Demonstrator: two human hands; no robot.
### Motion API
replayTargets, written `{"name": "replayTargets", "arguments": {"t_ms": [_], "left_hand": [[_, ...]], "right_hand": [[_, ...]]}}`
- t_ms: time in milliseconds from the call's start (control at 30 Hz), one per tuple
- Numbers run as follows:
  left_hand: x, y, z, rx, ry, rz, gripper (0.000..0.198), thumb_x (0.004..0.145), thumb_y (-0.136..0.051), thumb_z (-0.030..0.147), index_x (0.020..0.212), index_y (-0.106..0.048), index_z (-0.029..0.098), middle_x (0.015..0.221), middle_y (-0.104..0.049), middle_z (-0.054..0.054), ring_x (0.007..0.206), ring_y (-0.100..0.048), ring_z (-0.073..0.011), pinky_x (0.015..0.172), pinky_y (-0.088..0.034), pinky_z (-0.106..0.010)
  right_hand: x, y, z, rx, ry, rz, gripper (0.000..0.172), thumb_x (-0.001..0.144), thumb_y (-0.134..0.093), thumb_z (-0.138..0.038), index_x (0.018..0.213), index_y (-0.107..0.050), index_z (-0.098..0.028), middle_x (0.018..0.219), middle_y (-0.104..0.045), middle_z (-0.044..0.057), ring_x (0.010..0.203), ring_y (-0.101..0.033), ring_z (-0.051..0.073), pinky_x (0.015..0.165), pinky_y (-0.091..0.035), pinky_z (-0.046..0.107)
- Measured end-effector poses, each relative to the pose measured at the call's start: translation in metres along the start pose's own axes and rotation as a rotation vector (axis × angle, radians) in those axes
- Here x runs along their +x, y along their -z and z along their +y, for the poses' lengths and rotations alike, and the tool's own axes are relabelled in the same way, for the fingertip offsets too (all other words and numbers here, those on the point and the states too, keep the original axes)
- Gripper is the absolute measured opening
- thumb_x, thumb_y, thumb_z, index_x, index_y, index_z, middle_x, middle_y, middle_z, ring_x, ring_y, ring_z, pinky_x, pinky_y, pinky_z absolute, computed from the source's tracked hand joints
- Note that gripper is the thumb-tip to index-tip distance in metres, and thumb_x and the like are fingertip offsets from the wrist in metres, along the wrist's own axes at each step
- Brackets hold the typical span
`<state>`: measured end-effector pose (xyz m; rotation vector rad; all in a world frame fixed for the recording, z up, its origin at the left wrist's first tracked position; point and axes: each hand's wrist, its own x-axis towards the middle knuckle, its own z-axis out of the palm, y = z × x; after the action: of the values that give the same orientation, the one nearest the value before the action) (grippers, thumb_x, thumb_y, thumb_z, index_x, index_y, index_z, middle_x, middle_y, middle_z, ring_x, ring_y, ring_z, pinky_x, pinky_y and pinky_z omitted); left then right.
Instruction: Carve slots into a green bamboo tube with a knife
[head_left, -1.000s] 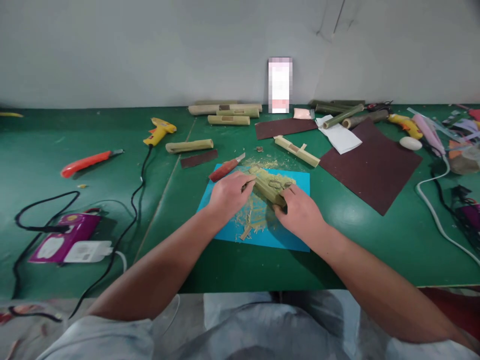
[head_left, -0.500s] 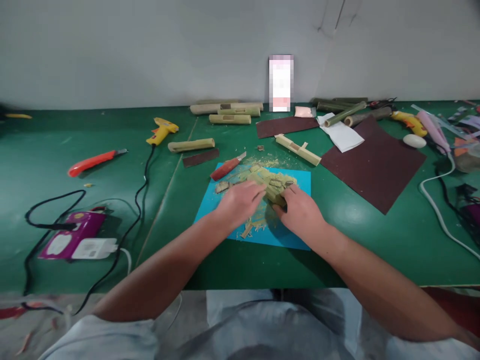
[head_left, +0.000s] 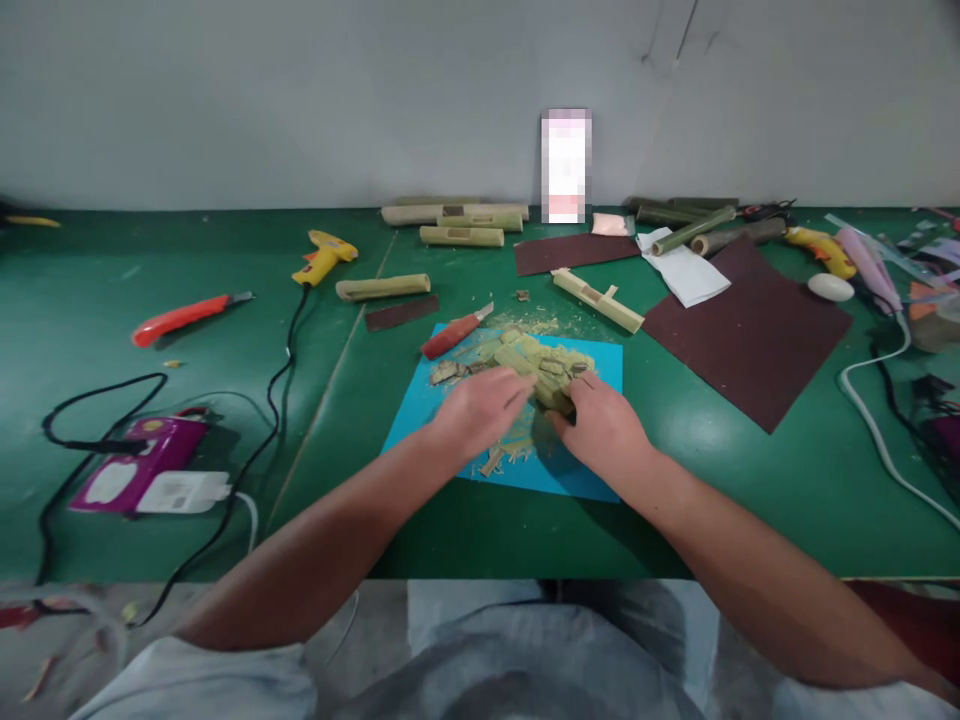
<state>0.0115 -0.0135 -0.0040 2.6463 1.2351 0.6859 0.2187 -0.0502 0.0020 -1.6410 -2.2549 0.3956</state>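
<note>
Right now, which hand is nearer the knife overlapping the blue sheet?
Left. The left hand is just nearside of the knife; the right hand is farther off, rightward, holding the bamboo tube.

The left forearm point(head_left: 341, 530) and right forearm point(head_left: 761, 560) slant forward and inward, the left hand point(head_left: 480, 408) knuckles-up and bent, the right hand point(head_left: 606, 420) curled in a grip just beside it.

Green bamboo tube point(head_left: 553, 392), slanted, near end seemingly hollow.
</note>
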Motion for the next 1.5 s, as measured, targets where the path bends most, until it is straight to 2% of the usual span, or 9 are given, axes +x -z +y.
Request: {"name": "replayTargets", "arguments": {"t_ms": [133, 367, 500, 600, 700, 867, 1100, 1300, 1500], "left_hand": [[0.006, 0.008, -0.017, 0.041, 0.154, 0.111, 0.029, 0.102, -0.047, 0.029, 0.094, -0.073, 0.017, 0.085, -0.071, -0.006, 0.082, -0.067, -0.017, 0.077, -0.055, -0.029], [-0.005, -0.005, 0.015, -0.018, -0.019, -0.047, 0.029, 0.102, -0.047, 0.029, 0.115, -0.071, 0.019, 0.093, -0.073, -0.006, 0.086, -0.07, -0.0181, 0.073, -0.056, -0.028], [0.001, 0.003, -0.012, -0.015, 0.104, 0.091, 0.025, 0.1, -0.051, 0.028, 0.105, -0.073, 0.019, 0.096, -0.075, -0.007, 0.091, -0.071, -0.0188, 0.082, -0.058, -0.03], [0.004, 0.006, -0.023, -0.027, 0.15, 0.132, 0.024, 0.099, -0.052, 0.029, 0.105, -0.073, 0.019, 0.096, -0.075, -0.007, 0.09, -0.07, -0.0177, 0.083, -0.057, -0.03], [0.001, -0.001, -0.008, -0.049, 0.108, 0.101, 0.025, 0.099, -0.053, 0.029, 0.109, -0.073, 0.019, 0.095, -0.075, -0.007, 0.089, -0.07, -0.0182, 0.082, -0.057, -0.03], [-0.006, -0.008, 0.018, -0.119, -0.037, -0.084, 0.031, 0.101, -0.047, 0.029, 0.12, -0.07, 0.02, 0.1, -0.075, -0.008, 0.091, -0.071, -0.02, 0.077, -0.057, -0.03], [0.004, 0.004, -0.016, -0.051, 0.165, 0.105, 0.028, 0.098, -0.052, 0.029, 0.108, -0.075, 0.017, 0.1, -0.076, -0.008, 0.093, -0.071, -0.0201, 0.085, -0.057, -0.033], [0.005, 0.006, -0.02, -0.091, 0.2, 0.149, 0.024, 0.093, -0.057, 0.027, 0.108, -0.075, 0.019, 0.104, -0.077, -0.007, 0.093, -0.071, -0.0186, 0.091, -0.057, -0.033], [0.007, 0.002, -0.026, -0.109, 0.249, 0.185, 0.024, 0.093, -0.059, 0.03, 0.107, -0.076, 0.019, 0.105, -0.077, -0.007, 0.094, -0.072, -0.0198, 0.091, -0.057, -0.035]], "right_hand": [[0.0, 0.002, -0.001, 0.005, -0.014, -0.011, 0.01, 0.088, -0.061, -0.028, 0.089, -0.059, -0.018, 0.099, -0.064, 0.011, 0.094, -0.06, 0.024, 0.079, -0.047, 0.036], [0.001, 0.002, -0.001, 0.005, -0.009, -0.016, 0.011, 0.087, -0.062, -0.027, 0.09, -0.058, -0.017, 0.1, -0.064, 0.012, 0.092, -0.061, 0.024, 0.076, -0.047, 0.035], [0.001, 0.003, 0.001, 0.012, -0.02, -0.011, 0.011, 0.086, -0.063, -0.028, 0.088, -0.058, -0.018, 0.099, -0.064, 0.011, 0.092, -0.061, 0.024, 0.077, -0.047, 0.036], [0.0, 0.002, 0.002, 0.01, -0.011, -0.005, 0.011, 0.087, -0.062, -0.029, 0.088, -0.058, -0.019, 0.099, -0.065, 0.011, 0.091, -0.061, 0.024, 0.076, -0.047, 0.036], [0.001, 0.001, 0.002, 0.007, -0.008, 0.003, 0.013, 0.086, -0.063, -0.03, 0.089, -0.059, -0.018, 0.099, -0.065, 0.012, 0.09, -0.061, 0.024, 0.076, -0.047, 0.035], [0.001, 0.001, 0.001, -0.023, -0.013, -0.003, 0.013, 0.088, -0.062, -0.029, 0.09, -0.06, -0.017, 0.096, -0.066, 0.011, 0.09, -0.062, 0.025, 0.074, -0.046, 0.035], [0.001, 0.004, 0.005, 0.016, -0.029, -0.017, 0.016, 0.086, -0.066, -0.033, 0.089, -0.061, -0.019, 0.097, -0.065, 0.01, 0.089, -0.061, 0.023, 0.073, -0.047, 0.035], [0.001, 0.01, 0.011, 0.063, 0.013, -0.052, 0.019, 0.079, -0.072, -0.033, 0.088, -0.061, -0.02, 0.098, -0.064, 0.008, 0.091, -0.06, 0.022, 0.075, -0.045, 0.033], [0.002, 0.01, 0.014, 0.084, -0.035, -0.067, 0.022, 0.077, -0.074, -0.037, 0.081, -0.06, -0.021, 0.091, -0.065, 0.005, 0.081, -0.057, 0.019, 0.067, -0.04, 0.031]]}}
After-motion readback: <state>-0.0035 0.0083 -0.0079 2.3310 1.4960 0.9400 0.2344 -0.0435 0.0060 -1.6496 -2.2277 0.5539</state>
